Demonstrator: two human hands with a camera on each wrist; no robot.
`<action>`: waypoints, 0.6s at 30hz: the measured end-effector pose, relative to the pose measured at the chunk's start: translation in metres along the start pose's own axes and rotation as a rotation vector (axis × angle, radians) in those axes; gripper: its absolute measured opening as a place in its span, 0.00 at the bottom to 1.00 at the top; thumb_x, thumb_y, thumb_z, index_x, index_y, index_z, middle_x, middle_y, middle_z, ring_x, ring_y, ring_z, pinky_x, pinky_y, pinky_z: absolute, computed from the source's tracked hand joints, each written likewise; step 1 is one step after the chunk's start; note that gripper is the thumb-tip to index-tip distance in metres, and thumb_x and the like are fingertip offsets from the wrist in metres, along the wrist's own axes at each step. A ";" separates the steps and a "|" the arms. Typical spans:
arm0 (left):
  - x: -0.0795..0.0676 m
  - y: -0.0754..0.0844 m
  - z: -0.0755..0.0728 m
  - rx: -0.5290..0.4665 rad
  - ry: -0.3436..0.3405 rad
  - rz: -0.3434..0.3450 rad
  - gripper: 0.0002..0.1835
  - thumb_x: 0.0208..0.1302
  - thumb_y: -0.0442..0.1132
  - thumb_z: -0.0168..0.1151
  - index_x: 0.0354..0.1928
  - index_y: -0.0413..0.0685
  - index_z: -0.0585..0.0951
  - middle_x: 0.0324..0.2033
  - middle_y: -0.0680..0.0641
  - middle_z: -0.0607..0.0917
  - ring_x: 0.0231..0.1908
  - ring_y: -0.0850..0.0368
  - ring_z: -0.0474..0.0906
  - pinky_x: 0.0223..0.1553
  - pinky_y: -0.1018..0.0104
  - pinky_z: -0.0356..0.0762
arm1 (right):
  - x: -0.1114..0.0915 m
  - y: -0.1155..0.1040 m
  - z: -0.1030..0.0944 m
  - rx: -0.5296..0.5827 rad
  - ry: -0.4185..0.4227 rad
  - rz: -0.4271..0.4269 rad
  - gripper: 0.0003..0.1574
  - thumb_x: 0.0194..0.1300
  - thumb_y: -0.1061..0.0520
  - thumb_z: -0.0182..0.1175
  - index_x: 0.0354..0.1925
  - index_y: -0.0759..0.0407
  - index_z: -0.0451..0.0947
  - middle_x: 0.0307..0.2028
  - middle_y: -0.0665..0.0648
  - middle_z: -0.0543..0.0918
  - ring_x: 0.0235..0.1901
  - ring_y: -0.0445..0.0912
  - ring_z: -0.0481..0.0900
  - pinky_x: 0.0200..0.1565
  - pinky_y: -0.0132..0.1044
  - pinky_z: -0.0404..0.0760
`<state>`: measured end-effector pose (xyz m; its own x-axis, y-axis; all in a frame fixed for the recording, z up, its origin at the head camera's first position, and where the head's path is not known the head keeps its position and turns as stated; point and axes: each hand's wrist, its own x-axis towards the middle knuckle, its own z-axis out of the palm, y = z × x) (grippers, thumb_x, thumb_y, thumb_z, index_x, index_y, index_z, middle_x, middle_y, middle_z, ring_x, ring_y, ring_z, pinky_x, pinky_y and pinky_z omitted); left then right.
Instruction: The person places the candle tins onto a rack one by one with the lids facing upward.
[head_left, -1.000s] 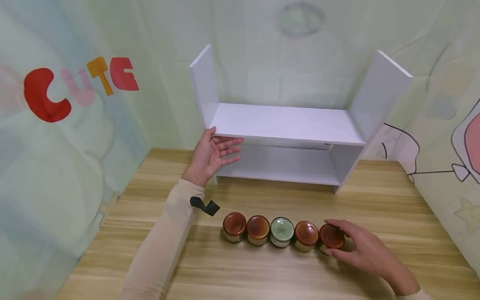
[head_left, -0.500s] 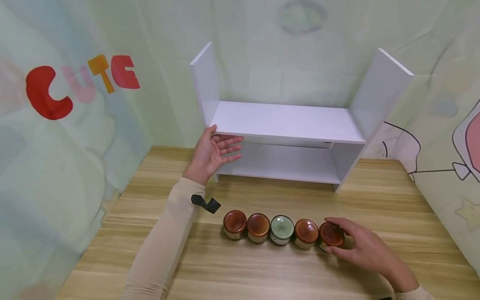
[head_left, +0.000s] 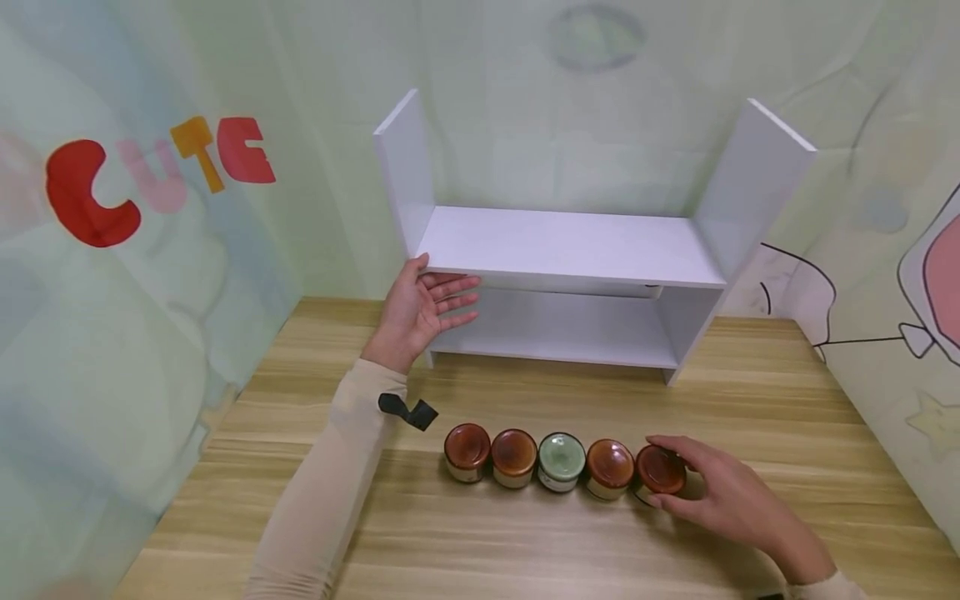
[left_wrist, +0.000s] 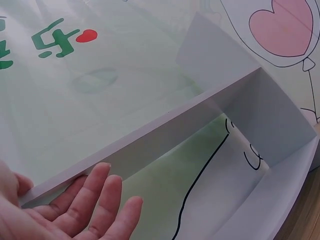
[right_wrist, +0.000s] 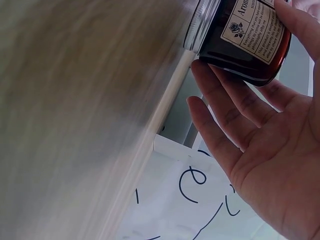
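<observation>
Head view, big to small: pale green printed backdrop behind and on both sides. Wood-grain tabletop below it. White shelf stands toward the back, two boards between two upright sides. Beige sleeve comes up from bottom left. "CUTE" lettering on the left panel.

Left hand: at the left end of the shelf's upper board, thumb over the front edge, index underneath, pinching it. Other fingers spread, palm showing; left wrist cam agrees.

Right hand: lower right, thumb and index on opposite sides of the end jar, pinching it. Other fingers extended in the right wrist cam.

End jar: brown glass, upside down, metal lid toward the tabletop; can't tell if it touches. Right end of a five-jar row, in front of the shelf. From frame left: first brown jar, second brown jar, green jar, third brown jar, end jar. All close together.

Black strap at the left cuff. Cream label on the end jar: rose drawing plus small print, partly cut off.
</observation>
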<state>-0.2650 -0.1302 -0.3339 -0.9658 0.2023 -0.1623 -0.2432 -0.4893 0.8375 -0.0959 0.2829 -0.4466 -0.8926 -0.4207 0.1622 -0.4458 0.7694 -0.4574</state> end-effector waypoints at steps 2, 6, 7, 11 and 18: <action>0.000 0.000 0.000 0.001 0.003 -0.006 0.29 0.80 0.58 0.40 0.51 0.38 0.78 0.64 0.32 0.77 0.47 0.47 0.86 0.54 0.46 0.82 | 0.000 0.000 0.000 -0.002 0.001 -0.003 0.43 0.56 0.34 0.74 0.62 0.54 0.77 0.53 0.48 0.84 0.49 0.43 0.84 0.47 0.42 0.85; 0.000 0.000 -0.001 0.000 0.011 -0.013 0.29 0.80 0.58 0.40 0.51 0.39 0.78 0.64 0.33 0.78 0.47 0.47 0.85 0.61 0.42 0.75 | 0.000 0.001 0.001 -0.002 0.003 -0.008 0.43 0.56 0.35 0.74 0.62 0.54 0.77 0.53 0.47 0.84 0.49 0.42 0.84 0.47 0.42 0.86; 0.000 0.000 -0.001 0.000 0.011 -0.012 0.29 0.80 0.58 0.40 0.51 0.39 0.78 0.63 0.34 0.79 0.47 0.47 0.85 0.63 0.41 0.73 | 0.000 0.001 0.001 -0.001 0.004 -0.009 0.43 0.56 0.35 0.75 0.62 0.54 0.77 0.53 0.47 0.84 0.49 0.42 0.84 0.47 0.42 0.86; 0.000 0.000 -0.001 0.000 0.008 -0.007 0.29 0.80 0.58 0.40 0.50 0.39 0.78 0.54 0.38 0.86 0.47 0.47 0.86 0.65 0.39 0.68 | 0.000 0.001 0.001 -0.001 0.010 -0.012 0.43 0.56 0.35 0.75 0.62 0.54 0.77 0.53 0.46 0.84 0.49 0.42 0.84 0.47 0.41 0.86; -0.001 0.001 0.000 0.007 -0.002 -0.005 0.29 0.80 0.59 0.39 0.51 0.38 0.77 0.41 0.45 0.90 0.46 0.48 0.86 0.63 0.40 0.72 | 0.000 0.001 0.001 0.005 0.003 -0.004 0.43 0.56 0.34 0.74 0.62 0.54 0.77 0.53 0.47 0.84 0.49 0.43 0.84 0.47 0.42 0.86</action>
<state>-0.2639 -0.1304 -0.3330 -0.9642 0.2070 -0.1655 -0.2477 -0.4819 0.8405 -0.0964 0.2831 -0.4473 -0.8910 -0.4223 0.1667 -0.4490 0.7654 -0.4611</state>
